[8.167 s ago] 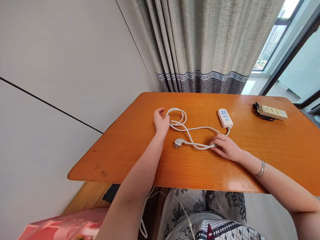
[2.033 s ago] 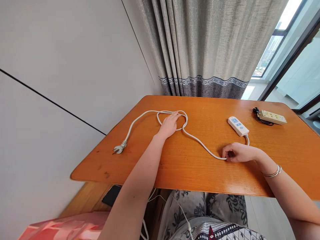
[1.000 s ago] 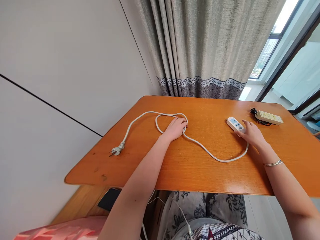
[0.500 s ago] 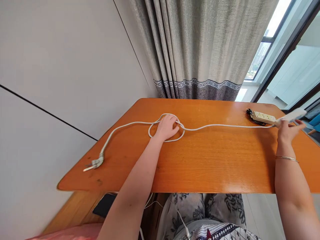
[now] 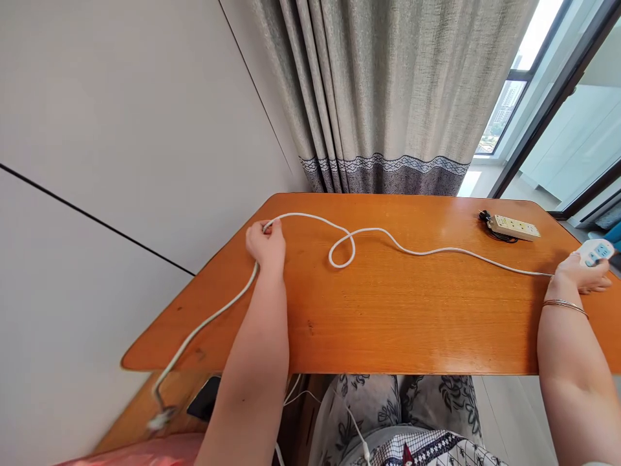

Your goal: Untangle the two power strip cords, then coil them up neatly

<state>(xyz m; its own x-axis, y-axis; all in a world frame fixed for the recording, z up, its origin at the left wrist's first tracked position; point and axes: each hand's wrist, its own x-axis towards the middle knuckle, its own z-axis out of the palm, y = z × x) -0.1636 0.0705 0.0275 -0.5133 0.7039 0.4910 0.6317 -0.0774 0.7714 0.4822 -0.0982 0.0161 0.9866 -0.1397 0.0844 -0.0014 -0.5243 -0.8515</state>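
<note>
Head view, left hand (image 5: 266, 246): the white cord (image 5: 343, 265) is being gripped near the table's left edge, fingers curled closed around it.
Right hand (image 5: 582, 275): the white socket block (image 5: 601, 251) is being grasped at the table's right end.
Cord feel: light, springy and slightly slick handling is being presumed; a hold beside the small loop is being favoured.
Block feel: a rigid, modest weight is being assumed; its sides are being judged the surest hold.
Loop: it is being borne by the wooden table (image 5: 412, 323), between the hands.
Plug (image 5: 159, 421): it is being suspended past the near left edge, blurred; its body is being preferred over its prongs.
</note>
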